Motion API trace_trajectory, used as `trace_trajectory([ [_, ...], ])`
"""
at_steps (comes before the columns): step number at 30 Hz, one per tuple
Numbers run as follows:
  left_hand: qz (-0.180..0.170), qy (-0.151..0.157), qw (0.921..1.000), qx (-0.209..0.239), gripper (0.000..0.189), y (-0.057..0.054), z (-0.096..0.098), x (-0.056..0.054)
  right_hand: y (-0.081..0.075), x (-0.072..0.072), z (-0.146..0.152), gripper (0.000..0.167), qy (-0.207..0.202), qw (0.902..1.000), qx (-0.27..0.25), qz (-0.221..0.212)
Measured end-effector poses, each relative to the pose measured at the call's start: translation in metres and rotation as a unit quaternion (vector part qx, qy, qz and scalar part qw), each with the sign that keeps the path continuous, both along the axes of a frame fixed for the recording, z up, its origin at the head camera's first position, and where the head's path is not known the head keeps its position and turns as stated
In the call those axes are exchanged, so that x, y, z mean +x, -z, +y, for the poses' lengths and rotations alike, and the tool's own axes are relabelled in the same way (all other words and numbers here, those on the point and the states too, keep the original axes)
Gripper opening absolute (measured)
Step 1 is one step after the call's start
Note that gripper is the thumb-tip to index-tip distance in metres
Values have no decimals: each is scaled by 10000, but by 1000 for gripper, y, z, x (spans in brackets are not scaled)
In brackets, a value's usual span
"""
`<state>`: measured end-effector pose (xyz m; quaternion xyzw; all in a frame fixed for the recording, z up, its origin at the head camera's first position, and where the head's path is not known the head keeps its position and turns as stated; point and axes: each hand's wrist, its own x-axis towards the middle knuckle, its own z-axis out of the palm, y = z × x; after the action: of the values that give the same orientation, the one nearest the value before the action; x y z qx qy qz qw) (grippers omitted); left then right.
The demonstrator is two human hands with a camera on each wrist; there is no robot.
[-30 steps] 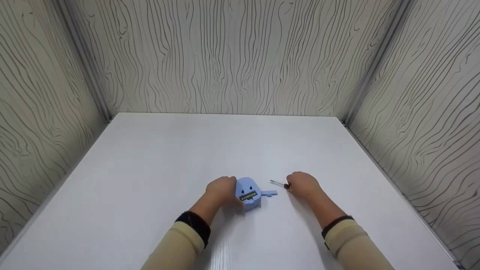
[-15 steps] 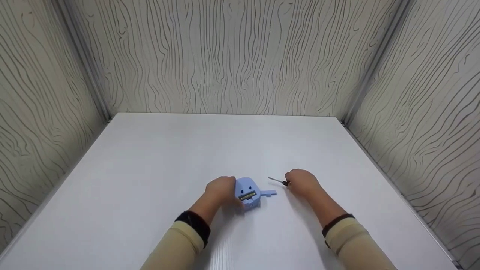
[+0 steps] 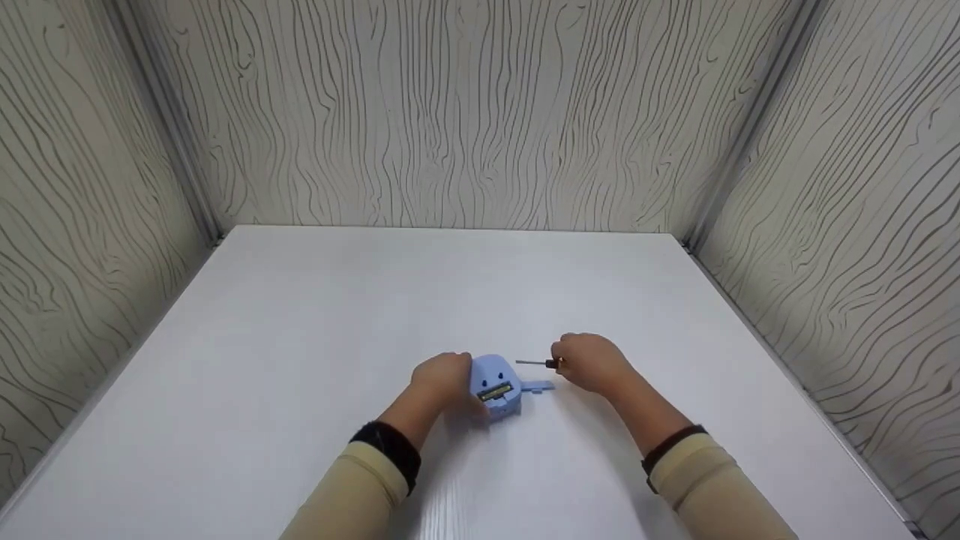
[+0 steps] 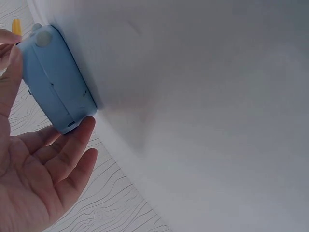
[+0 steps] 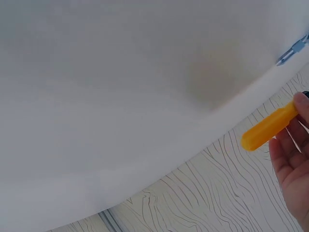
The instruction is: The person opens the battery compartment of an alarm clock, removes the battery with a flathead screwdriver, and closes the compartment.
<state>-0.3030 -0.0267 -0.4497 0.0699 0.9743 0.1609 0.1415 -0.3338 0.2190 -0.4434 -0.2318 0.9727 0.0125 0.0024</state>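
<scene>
right fingers (image 3: 559,349), pinching the screwdriver (image 5: 268,129), have shifted toward the table's left edge (image 3: 129,376), putting the left-gripped blue device (image 3: 490,368) within reach.

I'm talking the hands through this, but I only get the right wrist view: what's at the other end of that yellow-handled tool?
Observer: A thin metal shaft, pointing toward a blue box.
Operator: Okay, and what's holding the box?
Observer: The left hand, gripping it between thumb and fingers.
Operator: Anything on the box's upper face?
Observer: Two dark dots, side by side.
</scene>
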Motion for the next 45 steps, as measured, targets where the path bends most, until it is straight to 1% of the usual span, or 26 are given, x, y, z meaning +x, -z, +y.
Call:
trace_trajectory([
  [7,-10,32,10000,17,88,1,-1,0,-6,5,-9,9,-538,9985,71,73],
  [12,-37,-8,10000,37,89,1,-1,0,-8,7,-11,7,-887,9956,88,283],
  [21,-65,-48,10000,28,92,0,0,0,-12,6,-11,6,-1263,9900,178,610],
  [28,-52,-52,9999,114,92,0,-1,1,-16,6,-11,6,-1341,9887,235,625],
  [34,1,-38,9998,179,92,-1,-2,2,-20,5,-14,8,-1455,9848,564,769],
  [40,32,-18,9999,144,93,-2,-1,3,-29,8,-20,11,-1543,9802,899,853],
  [43,20,-14,9999,110,94,-2,-1,3,-34,11,-24,14,-1668,9741,1167,987],
  [45,-4,-23,9999,98,94,-2,0,3,-36,12,-26,15,-1779,9676,1396,1121],
])
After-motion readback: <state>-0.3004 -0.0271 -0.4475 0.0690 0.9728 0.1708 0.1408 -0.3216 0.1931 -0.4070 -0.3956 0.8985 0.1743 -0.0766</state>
